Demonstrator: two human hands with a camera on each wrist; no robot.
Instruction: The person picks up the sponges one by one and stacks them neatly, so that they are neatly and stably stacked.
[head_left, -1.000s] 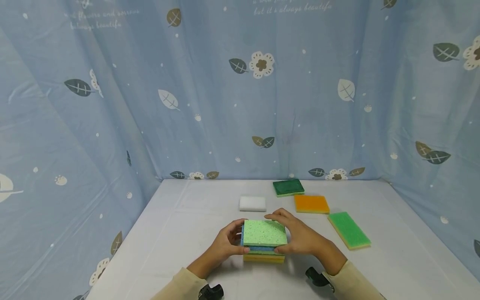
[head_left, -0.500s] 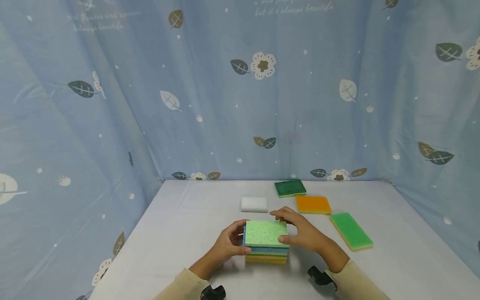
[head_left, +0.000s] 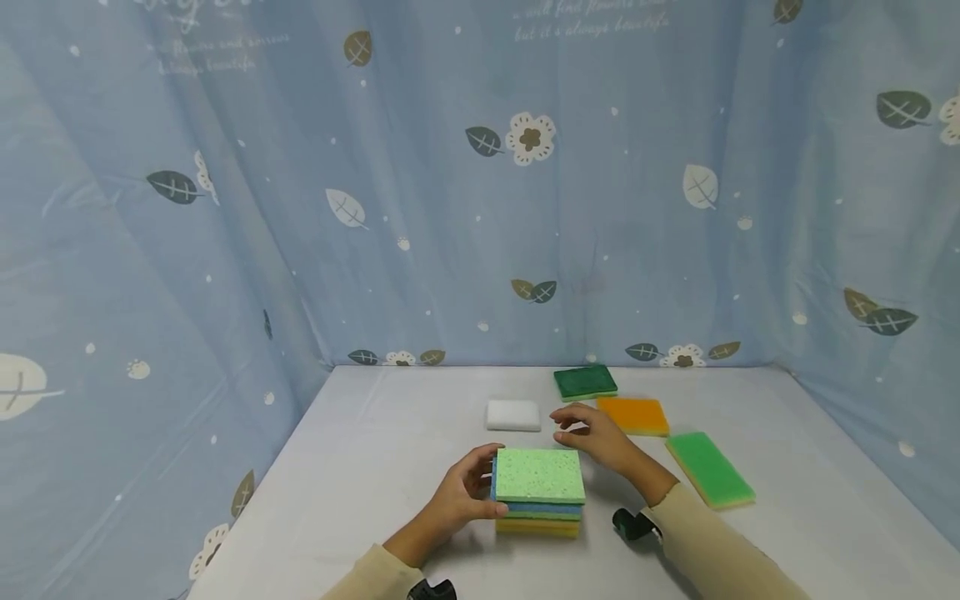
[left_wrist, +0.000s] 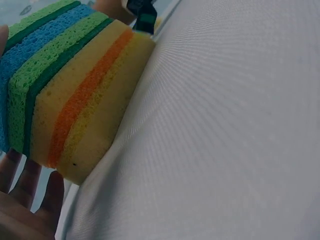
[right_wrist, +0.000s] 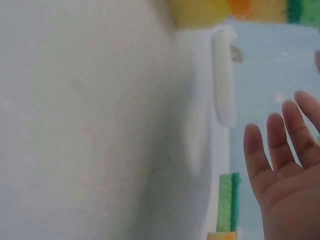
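A stack of sponges [head_left: 540, 479] stands on the table, a light-green speckled one on top with blue, green, orange and yellow layers beneath. My left hand [head_left: 468, 492] holds the stack's left end, thumb at the front edge and fingers round the back corner. In the left wrist view the layered stack [left_wrist: 75, 85] shows close up, with left fingers [left_wrist: 50, 200] at its edge. My right hand [head_left: 596, 433] is off the stack, behind its right corner, holding nothing. In the right wrist view that hand [right_wrist: 290, 170] has its fingers spread.
Behind the stack lies a white sponge block [head_left: 513, 415]. A dark-green sponge [head_left: 585, 381], an orange sponge [head_left: 633, 415] and a green sponge [head_left: 709, 469] lie toward the back right. A blue patterned curtain [head_left: 480, 208] surrounds the white table [head_left: 360, 467].
My right hand has let go of the stack's right side and moved back toward the white sponge block. The left hand has stayed at the stack's left end.
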